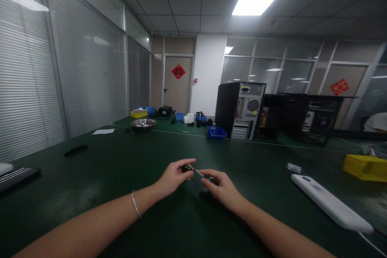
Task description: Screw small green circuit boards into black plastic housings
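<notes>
My left hand (pixel 176 176) is closed around the black-and-green handle of a small screwdriver (pixel 198 173), its index finger stretched out above it. A thin metal shaft runs from that handle down to the right. At the shaft's other end, my right hand (pixel 220 187) pinches a small dark greenish piece (pixel 209 178) between thumb and fingers. Whether that piece is joined to the shaft I cannot tell. Both hands are a little above the green table mat (pixel 145 221).
A black-and-green tool (pixel 75 150) lies at left, near a keyboard (pixel 19 178). A white power strip (pixel 331 201) and a yellow bin (pixel 365 167) are at right. Farther back are a metal bowl (pixel 143 124), a blue tray (pixel 216 132) and computer cases (pixel 242 111).
</notes>
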`<state>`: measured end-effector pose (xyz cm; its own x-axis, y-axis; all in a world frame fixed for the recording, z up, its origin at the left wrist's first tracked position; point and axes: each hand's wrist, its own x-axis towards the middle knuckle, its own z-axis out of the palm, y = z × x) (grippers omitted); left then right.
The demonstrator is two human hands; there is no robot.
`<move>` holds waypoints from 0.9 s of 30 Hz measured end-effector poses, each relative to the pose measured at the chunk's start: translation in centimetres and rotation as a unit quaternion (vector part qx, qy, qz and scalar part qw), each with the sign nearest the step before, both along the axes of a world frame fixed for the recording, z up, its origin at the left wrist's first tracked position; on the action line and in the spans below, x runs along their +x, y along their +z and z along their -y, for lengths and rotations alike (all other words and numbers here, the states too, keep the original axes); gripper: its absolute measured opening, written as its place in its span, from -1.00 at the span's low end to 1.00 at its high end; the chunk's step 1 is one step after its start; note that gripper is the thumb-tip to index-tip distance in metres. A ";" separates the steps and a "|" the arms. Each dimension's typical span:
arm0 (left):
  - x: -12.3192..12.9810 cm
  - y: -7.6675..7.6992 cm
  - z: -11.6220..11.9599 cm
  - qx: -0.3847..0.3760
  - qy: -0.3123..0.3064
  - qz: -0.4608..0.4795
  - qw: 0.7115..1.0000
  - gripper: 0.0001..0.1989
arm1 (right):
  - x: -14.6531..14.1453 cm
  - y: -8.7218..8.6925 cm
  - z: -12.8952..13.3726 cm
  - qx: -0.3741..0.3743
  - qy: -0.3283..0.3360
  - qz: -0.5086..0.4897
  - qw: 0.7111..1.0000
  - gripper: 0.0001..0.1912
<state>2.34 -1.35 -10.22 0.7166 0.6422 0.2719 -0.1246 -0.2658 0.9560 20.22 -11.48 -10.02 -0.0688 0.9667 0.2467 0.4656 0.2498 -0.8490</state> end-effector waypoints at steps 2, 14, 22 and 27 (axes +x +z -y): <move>0.0 -0.1 0.2 -0.014 0.005 -0.007 1.000 -0.57 | 0.2 -0.2 -0.1 0.014 -0.027 0.005 1.000 -0.68; 0.0 -1.0 -0.3 -0.005 0.026 -0.041 0.999 -0.75 | 0.3 -0.4 0.2 0.080 -0.029 0.040 0.996 -0.74; 0.1 -2.1 -1.2 -0.037 0.005 -0.006 0.999 -0.74 | 0.1 -0.3 0.3 0.067 -0.035 0.070 0.995 -0.70; 0.1 -2.1 -1.4 -0.002 0.000 -0.041 0.999 -0.72 | 0.2 -0.3 0.3 0.071 -0.037 0.073 0.994 -0.68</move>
